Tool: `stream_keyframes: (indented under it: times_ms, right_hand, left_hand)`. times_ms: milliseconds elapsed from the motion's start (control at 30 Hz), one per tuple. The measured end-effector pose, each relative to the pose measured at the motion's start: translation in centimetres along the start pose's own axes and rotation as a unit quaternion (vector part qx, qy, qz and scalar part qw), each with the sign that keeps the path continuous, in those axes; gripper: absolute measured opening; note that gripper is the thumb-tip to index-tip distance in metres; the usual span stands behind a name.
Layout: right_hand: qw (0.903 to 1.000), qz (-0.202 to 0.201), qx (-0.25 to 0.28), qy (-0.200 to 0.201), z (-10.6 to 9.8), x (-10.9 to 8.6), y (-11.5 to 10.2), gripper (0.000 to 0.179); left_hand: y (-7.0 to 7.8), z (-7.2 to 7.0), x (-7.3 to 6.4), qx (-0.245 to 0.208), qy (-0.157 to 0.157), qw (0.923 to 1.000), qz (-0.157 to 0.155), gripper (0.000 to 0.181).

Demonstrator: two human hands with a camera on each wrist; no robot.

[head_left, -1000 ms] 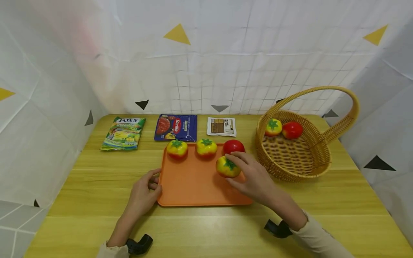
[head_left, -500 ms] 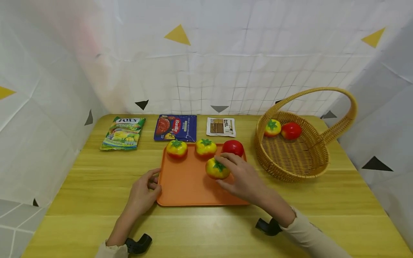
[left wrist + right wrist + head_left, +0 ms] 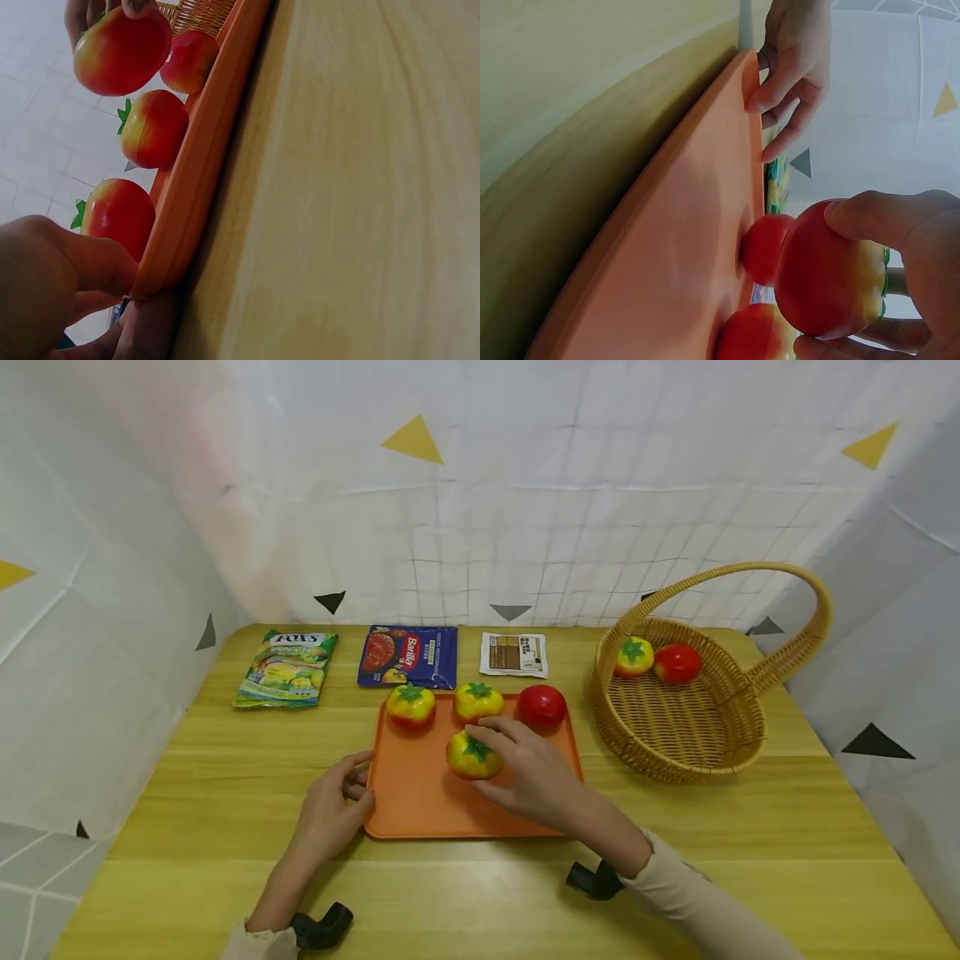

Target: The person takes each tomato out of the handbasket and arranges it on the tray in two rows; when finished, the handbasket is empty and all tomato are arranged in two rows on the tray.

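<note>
My right hand (image 3: 528,772) grips a yellow-and-red toy tomato (image 3: 472,756) with a green leafy top. In the right wrist view that tomato (image 3: 821,277) hangs over the orange tray (image 3: 420,802), thumb on one side and fingers on the other. My left hand (image 3: 332,806) pinches the tray's left rim, as the left wrist view shows its fingers (image 3: 105,266) at that edge. Along the tray's far side sit a left toy tomato (image 3: 411,708), a middle toy tomato (image 3: 478,702) and a red round fruit (image 3: 542,708), whose top is turned away.
Right of the tray stands a wicker basket (image 3: 750,752) with a tall handle, holding a yellow-red tomato (image 3: 633,657) and a red fruit (image 3: 678,664). Behind the tray lie a green Fox's candy bag (image 3: 287,670), a blue Barilla pouch (image 3: 408,657) and a small white packet (image 3: 514,655).
My right hand has carried the tomato leftward across the tray, from in front of the red fruit to in front of the middle tomato. The left hand stays at the tray's left rim.
</note>
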State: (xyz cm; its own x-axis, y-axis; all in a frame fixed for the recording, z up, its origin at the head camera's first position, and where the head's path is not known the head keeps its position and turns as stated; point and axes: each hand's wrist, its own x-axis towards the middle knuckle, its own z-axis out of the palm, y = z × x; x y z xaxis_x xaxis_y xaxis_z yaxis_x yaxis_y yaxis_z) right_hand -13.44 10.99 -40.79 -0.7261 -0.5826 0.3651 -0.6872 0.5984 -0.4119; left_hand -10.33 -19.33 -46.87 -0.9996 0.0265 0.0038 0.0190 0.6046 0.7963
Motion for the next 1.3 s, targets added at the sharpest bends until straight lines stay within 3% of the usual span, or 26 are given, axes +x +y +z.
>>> stream_keyframes:
  times_ms: [200, 433, 1300]
  right_hand:
    - [0.9999, -0.016, 0.001, 0.0, 0.8, 1.0, -0.4, 0.068]
    - [0.9992, -0.018, -0.001, -0.034, 1.9, 2.0, -1.1, 0.062]
    - [0.9962, -0.044, 0.025, -0.071, 5.6, 3.6, -2.6, 0.06]
  left_hand:
    - [0.1, -0.1, 0.0, 0.002, 0.001, 1.0, 0.001, 0.054]
    - [0.1, -0.1, 0.0, 0.001, 0.002, 1.0, 0.005, 0.054]
    - [0.4, -0.2, 0.0, -0.002, -0.003, 1.0, 0.003, 0.053]
